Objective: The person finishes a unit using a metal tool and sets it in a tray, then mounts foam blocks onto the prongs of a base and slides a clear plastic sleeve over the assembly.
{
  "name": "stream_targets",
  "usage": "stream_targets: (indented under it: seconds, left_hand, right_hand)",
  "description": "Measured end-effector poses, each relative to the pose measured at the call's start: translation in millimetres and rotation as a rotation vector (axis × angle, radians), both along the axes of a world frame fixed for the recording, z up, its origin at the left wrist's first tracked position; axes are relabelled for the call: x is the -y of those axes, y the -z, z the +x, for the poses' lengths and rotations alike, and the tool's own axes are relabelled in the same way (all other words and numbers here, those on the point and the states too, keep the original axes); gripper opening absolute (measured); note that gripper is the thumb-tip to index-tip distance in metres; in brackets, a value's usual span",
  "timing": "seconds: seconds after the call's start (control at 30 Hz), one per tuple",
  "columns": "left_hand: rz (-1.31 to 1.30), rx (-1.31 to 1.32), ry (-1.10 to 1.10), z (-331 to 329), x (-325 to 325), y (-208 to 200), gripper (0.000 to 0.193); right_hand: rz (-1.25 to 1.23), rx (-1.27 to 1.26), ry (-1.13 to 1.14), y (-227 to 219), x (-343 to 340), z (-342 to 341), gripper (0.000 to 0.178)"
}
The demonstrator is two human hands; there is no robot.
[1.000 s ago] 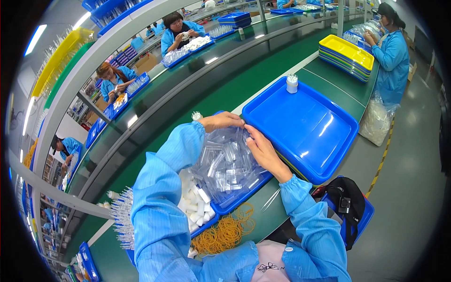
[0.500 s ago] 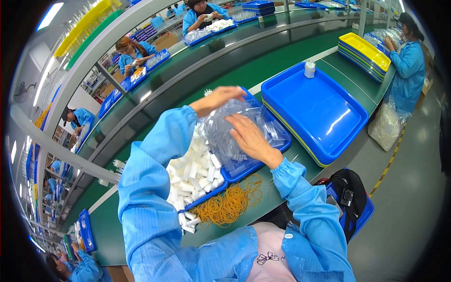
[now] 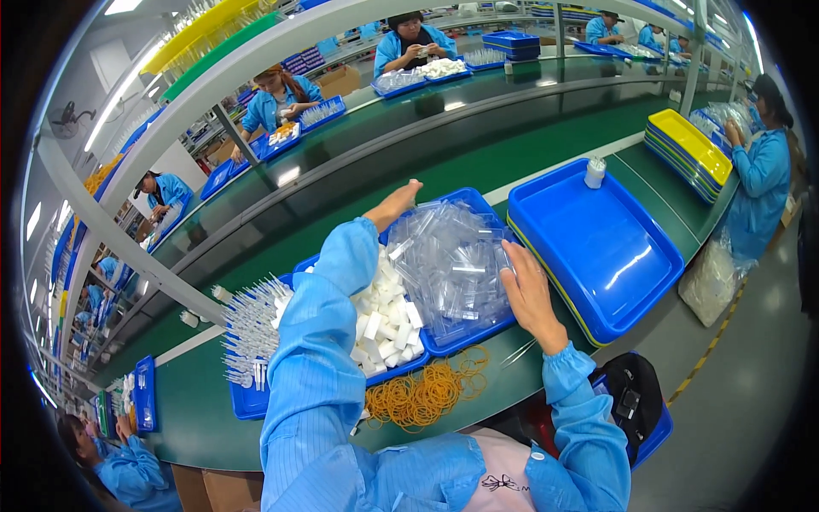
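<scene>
Clear plastic sleeves (image 3: pixel 452 273) lie heaped in a blue tray (image 3: pixel 465 344) in front of me. My left hand (image 3: pixel 395 205) is at the heap's far left side, seen edge-on, fingers extended and partly hidden. On the opposite side, my right hand (image 3: pixel 529 290) rests along the tray's right edge, its fingers stretched and touching the sleeves. Neither hand shows anything held. Left of the sleeves, white blocks (image 3: pixel 388 328) fill another blue tray (image 3: pixel 397 373), partly covered by my left sleeve. Thin clear-and-white pieces (image 3: pixel 252 328) stand in a tray farther left.
Orange rubber bands (image 3: pixel 418 397) and metal tweezers (image 3: pixel 518 352) lie near the table edge. Stacked blue trays (image 3: pixel 601 328) stand at right, with a white bundle (image 3: pixel 595 173) at their far corner. Yellow trays (image 3: pixel 691 145), a black bag (image 3: pixel 636 401) and co-workers surround the bench.
My hands have moved apart from above the sleeves to the heap's two sides. The heap is now more exposed, and the view has shifted, showing the thin pieces at left.
</scene>
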State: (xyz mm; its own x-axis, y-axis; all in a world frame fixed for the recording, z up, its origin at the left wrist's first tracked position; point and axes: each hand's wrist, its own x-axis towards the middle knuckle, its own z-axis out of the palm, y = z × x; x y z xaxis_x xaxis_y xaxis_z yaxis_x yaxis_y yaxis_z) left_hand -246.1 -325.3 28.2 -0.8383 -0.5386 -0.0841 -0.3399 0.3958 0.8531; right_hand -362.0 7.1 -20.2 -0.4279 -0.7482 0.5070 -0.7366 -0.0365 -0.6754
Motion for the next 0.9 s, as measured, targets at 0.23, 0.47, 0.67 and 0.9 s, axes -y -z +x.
stream_targets:
  seconds: [0.23, 0.47, 0.67, 0.9]
  left_hand:
    - [0.014, 0.032, 0.022, -6, -25, 10, 0.067]
    - [-1.386, -0.197, -0.052, 40, -12, -19, 0.021]
    - [-0.499, -0.108, -0.249, 175, -5, -123, 0.048]
    - [-0.660, 0.249, 0.216, 341, -108, -129, 0.043]
  right_hand:
    - [0.159, -0.233, 0.011, -8, 24, 31, 0.050]
    - [0.198, -0.363, 0.043, -20, 43, 49, 0.049]
    - [0.028, -0.316, -0.074, -65, 22, 61, 0.052]
    - [-0.112, 0.029, -0.242, -150, -10, 109, 0.046]
